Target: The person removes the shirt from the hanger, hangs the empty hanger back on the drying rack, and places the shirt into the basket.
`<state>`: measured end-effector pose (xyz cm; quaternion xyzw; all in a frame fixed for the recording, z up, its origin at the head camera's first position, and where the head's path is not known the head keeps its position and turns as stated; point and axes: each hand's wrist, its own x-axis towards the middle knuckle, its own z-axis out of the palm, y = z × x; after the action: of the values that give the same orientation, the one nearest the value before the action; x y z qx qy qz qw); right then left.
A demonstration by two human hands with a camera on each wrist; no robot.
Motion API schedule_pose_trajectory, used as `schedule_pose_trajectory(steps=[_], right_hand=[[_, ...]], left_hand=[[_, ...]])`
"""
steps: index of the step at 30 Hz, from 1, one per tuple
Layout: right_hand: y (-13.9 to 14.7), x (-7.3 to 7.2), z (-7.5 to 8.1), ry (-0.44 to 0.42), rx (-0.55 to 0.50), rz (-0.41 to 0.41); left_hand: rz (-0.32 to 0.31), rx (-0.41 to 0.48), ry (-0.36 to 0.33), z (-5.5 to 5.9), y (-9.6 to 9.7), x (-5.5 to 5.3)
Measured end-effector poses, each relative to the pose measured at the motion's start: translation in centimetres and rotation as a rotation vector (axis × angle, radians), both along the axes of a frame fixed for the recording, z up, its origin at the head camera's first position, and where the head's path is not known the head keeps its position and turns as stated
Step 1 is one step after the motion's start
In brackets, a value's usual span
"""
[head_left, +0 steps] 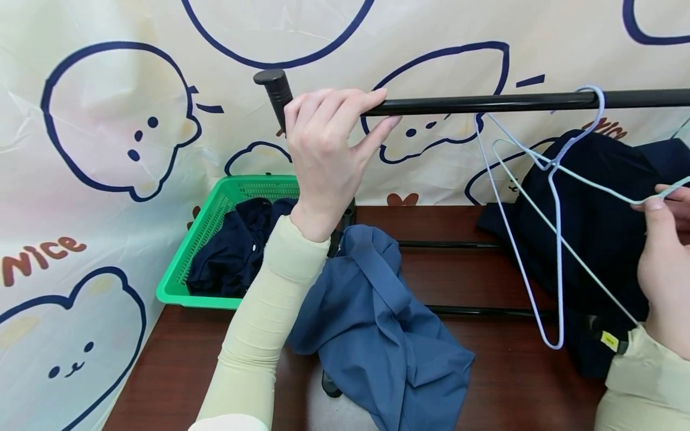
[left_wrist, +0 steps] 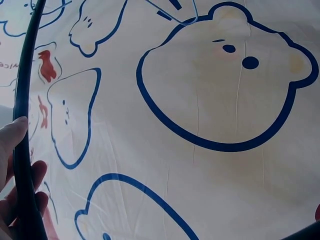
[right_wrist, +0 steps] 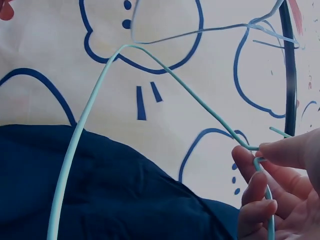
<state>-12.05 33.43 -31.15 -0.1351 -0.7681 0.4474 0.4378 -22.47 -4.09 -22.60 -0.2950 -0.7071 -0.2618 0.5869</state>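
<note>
My left hand [head_left: 329,149] grips a black rail [head_left: 485,103] near its left end. In the left wrist view the thumb and fingers wrap round the dark bar [left_wrist: 22,95]. At the right edge, my right hand [head_left: 668,263] pinches a mint-green wire hanger [right_wrist: 195,100] between thumb and fingers, by the neck under the hook. One corner of that hanger points left, towards a lavender hanger [head_left: 558,239] that hangs by its hook from the rail. The two hangers overlap in the head view. Behind them is a dark navy garment [head_left: 582,209].
A slate-blue garment [head_left: 377,323] lies draped below the rail, over the lap side of the brown table [head_left: 145,371]. At back left stands a green basket [head_left: 202,239] holding navy cloth [head_left: 232,251]. Two lower black bars [head_left: 458,245] cross the table. A cartoon-printed sheet [head_left: 108,239] covers the wall.
</note>
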Motion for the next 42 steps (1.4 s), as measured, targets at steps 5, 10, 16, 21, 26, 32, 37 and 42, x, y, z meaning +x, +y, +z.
schedule_pose_trajectory(steps=[5, 10, 16, 21, 26, 32, 37, 42], right_hand=[[0.3, -0.3, 0.7, -0.011, 0.029, 0.035], [0.6, -0.4, 1.2, -0.056, 0.167, 0.009], [0.9, -0.3, 1.3, -0.027, 0.167, 0.037], [1.1, -0.6, 1.8, -0.043, 0.176, 0.025], [0.6, -1.2, 2.7, -0.076, 0.199, -0.019], [-0.2, -2.1, 3.3, -0.098, 0.123, -0.072], [-0.7, -2.1, 3.0, -0.063, 0.096, -0.103], [-1.2, -1.8, 2.7, -0.082, 0.1, -0.108]], left_hand=[[0.008, -0.004, -0.001, 0.0, 0.0, 0.0], [0.001, -0.002, -0.001, 0.0, 0.0, 0.1], [0.0, 0.0, 0.006, 0.1, 0.0, 0.1], [0.002, -0.002, 0.0, 0.1, 0.0, 0.1], [-0.001, -0.003, -0.004, 0.0, 0.0, 0.1], [-0.003, -0.002, -0.003, 0.1, 0.1, 0.1], [-0.003, -0.003, -0.007, 0.1, 0.1, 0.1], [0.003, -0.002, -0.003, 0.1, 0.0, 0.2]])
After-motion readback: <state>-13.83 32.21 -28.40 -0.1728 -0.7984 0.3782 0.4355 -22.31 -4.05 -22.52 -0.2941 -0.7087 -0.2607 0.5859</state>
